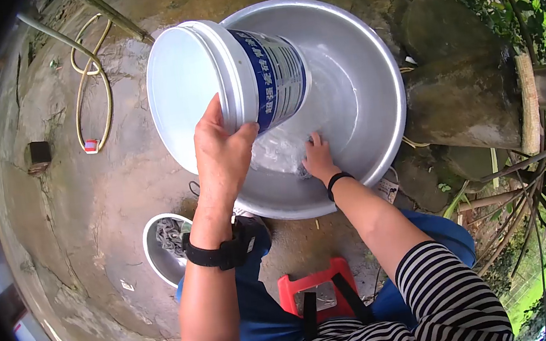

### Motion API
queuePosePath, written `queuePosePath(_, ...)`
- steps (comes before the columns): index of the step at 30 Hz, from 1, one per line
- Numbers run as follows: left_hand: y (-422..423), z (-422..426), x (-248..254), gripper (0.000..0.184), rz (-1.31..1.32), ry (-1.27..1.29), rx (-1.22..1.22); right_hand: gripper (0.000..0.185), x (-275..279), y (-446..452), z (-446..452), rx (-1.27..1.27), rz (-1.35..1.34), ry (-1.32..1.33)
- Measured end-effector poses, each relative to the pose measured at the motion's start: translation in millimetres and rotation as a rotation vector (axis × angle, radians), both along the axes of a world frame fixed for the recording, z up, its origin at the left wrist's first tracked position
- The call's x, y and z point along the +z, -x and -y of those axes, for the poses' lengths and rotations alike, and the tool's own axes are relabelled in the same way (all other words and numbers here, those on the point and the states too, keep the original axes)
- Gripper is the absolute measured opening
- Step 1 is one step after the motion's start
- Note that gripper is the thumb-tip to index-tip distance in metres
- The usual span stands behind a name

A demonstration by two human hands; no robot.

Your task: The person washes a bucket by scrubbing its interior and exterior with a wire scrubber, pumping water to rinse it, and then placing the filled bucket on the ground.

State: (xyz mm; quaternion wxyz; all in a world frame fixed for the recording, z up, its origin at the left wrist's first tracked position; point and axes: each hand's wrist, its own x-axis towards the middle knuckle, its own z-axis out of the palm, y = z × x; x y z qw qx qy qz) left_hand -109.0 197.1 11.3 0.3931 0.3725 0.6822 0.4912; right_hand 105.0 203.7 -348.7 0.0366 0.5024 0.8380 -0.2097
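My left hand (224, 150) grips the rim of a white plastic bucket (228, 74) with a blue label and Chinese lettering. The bucket lies tipped on its side over a large round metal basin (376, 42), its wide end facing left. Inside the basin, my right hand (320, 158) is low near the bottom, with curled fingers around a small grey mesh-like bundle (303, 171), mostly hidden by the hand. Shallow clear water (276, 153) ripples beside it, below the bucket.
A small metal bowl (153, 248) with dark grey stringy material stands on the wet concrete at left. A red stool (290, 290) is between my knees. A looped hose (80, 102) lies at upper left, a dark block (37, 156) beyond it. Stones and plants border the right side.
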Motion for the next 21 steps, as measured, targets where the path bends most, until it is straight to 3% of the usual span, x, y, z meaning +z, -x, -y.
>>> queuePosePath(2, 2, -1, -9, 0.050, 0.125, -0.048, 0.017, 0.064, 4, 14, 21, -0.024, -0.049, 0.277)
queuePosePath(3, 4, -1, -9, 0.051, 0.162, -0.022, 0.013, 0.064, 1, 14, 19, -0.015, -0.058, 0.257)
queuePosePath(5, 4, 0, 1, 0.053, 0.249, -0.025, 0.009, 0.061, -5, 0, 0, -0.267, -0.323, 0.082)
queuePosePath(6, 4, 1, 6, 0.053, 0.288, -0.041, -0.003, 0.061, 21, -5, -17, -0.253, -0.323, 0.059)
queuePosePath(9, 7, 2, 12, 0.051, 0.339, -0.103, -0.053, 0.054, 131, -26, -85, -0.598, -0.478, 0.218)
queuePosePath(12, 8, 2, 28, 0.050, 0.383, -0.094, -0.087, 0.057, 216, -55, -132, -0.725, -0.656, 0.054)
queuePosePath(16, 1, -1, 35, 0.048, 0.414, -0.135, -0.105, 0.054, 371, -61, -109, -0.515, -1.043, -0.078)
queuePosePath(17, -3, -1, 35, 0.047, 0.414, -0.139, -0.111, 0.054, 396, -59, -96, -0.520, -1.035, -0.089)
queuePosePath(19, -12, -1, 34, 0.045, 0.387, -0.170, -0.129, 0.055, 426, -52, -74, -0.302, -1.028, -0.310)
queuePosePath(21, -23, 1, 32, 0.045, 0.313, -0.182, -0.160, 0.053, 439, -43, -52, -0.239, -1.006, -0.318)
